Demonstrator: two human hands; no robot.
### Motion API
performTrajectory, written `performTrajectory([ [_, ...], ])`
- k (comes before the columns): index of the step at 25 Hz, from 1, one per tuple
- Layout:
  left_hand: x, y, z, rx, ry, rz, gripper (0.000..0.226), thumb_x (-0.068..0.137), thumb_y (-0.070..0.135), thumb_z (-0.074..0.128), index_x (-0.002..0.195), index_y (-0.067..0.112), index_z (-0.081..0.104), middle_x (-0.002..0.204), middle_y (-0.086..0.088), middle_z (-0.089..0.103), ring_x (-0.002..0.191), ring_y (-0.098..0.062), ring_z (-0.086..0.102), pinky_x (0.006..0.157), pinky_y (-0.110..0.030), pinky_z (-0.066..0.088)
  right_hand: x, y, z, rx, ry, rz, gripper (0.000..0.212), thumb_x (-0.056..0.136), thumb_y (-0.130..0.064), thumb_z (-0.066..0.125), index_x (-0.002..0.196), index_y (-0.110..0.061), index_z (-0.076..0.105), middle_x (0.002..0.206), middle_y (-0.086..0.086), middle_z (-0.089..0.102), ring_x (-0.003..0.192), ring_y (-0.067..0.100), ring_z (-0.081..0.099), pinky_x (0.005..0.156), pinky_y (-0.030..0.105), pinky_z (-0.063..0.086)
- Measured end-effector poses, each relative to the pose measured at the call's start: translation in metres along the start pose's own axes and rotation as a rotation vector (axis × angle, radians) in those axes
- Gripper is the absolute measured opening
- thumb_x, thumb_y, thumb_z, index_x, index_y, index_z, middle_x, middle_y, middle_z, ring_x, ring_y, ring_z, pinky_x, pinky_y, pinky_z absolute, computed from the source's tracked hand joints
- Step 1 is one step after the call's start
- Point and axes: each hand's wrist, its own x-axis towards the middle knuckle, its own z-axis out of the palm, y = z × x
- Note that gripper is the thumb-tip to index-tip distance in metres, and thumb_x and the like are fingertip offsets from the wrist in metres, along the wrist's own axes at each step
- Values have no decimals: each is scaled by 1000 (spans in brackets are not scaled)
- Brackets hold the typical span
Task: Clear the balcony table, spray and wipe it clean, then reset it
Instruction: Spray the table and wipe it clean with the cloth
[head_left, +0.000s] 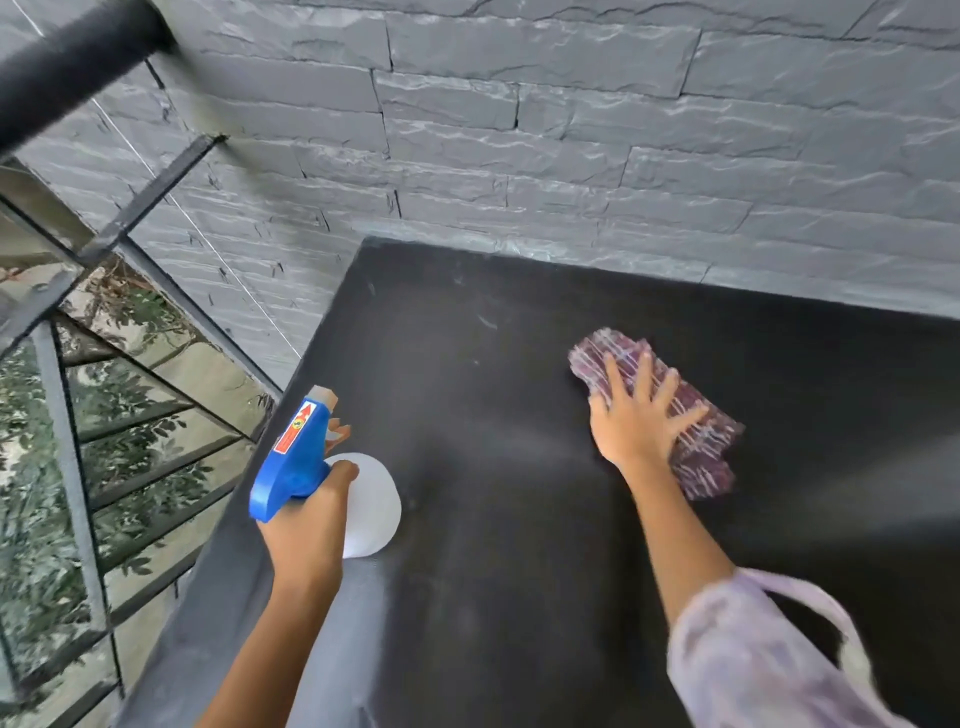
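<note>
Far left of the frame, a black railing (78, 415) is running along the edge. Lower left, the left hand (306, 525) is gripping a spray bottle (332, 488) by its neck over the dark table (519, 571). Right of center, the right hand (639, 421) is pressing flat, fingers spread, on a purple striped cloth (696, 447) lying on the tabletop.

a wall (571, 130) of grey, rough-faced stone slabs in staggered courses fills the back. a black metal railing (78, 62) with glass panels (135, 395) runs down the left; green foliage shows in the glass (seen through it or mirrored, hard to say). the dark matte table (519, 519) sits against the wall. the daylight is soft and even.
</note>
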Motion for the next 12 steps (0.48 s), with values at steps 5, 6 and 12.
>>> performTrajectory([
  [5, 27, 8, 18, -3, 13, 16, 33, 67, 13, 61, 100, 11, 62, 97, 8, 62, 79, -1, 54, 69, -16, 40, -12, -122, 16, -60, -21, -597, 54, 94, -54, 23, 146, -43, 12, 159, 3, -3, 143, 38, -7, 100, 76, -6],
  [6, 32, 10, 21, -18, 30, 5, 39, 63, 17, 58, 101, 8, 61, 96, 7, 61, 78, -2, 54, 67, -16, 39, -30, -125, 18, -80, -17, -738, 54, 93, -54, 25, 145, -43, 17, 159, 3, 2, 144, 38, -3, 101, 75, -2],
  [12, 63, 10, 34, -26, 29, -17, 30, 61, 19, 59, 91, 18, 63, 96, 2, 65, 79, -6, 56, 71, -21, 40, -62, -33, 24, -104, 74, -755, 59, 86, -55, 32, 144, -44, 25, 157, -1, 18, 144, 34, 14, 102, 73, 13],
])
